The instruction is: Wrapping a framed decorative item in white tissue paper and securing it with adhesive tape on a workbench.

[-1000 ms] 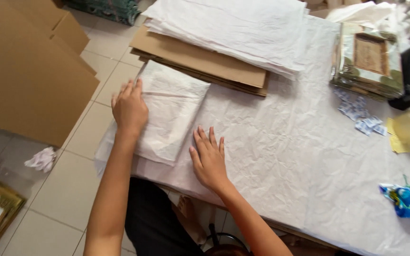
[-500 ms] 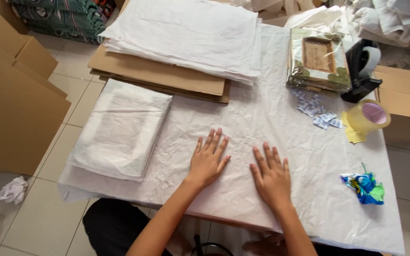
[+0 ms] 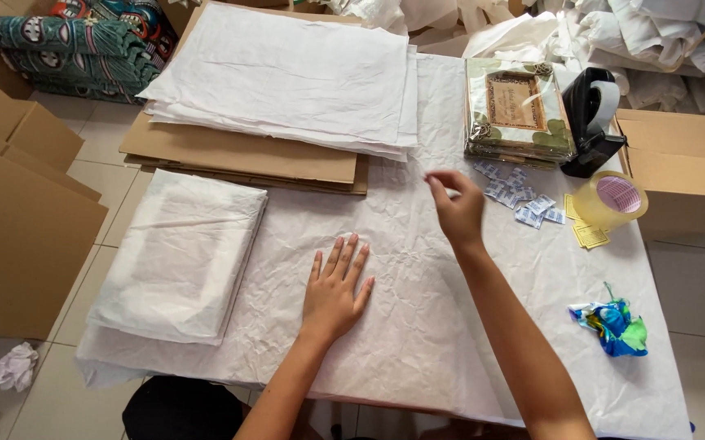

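On the desk (image 3: pixel 662 383), the left hand (image 3: pixel 332 293) stayed flat, fingers spread, pressing the crinkled white sheet (image 3: pixel 418 318). The right hand (image 3: pixel 457 210) had lifted off that sheet and moved toward the small sachets (image 3: pixel 524 202), its grip loosely curled, pinching nothing visible. The sachets lay just beyond its fingertips, apart.

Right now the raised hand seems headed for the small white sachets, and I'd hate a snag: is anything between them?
Nothing visible. The right hand hangs above the crumpled white paper, and the small sachets lie just beyond its fingers, with only bare paper between. The framed pack sits farther back. The left hand lies flat, off to the side.
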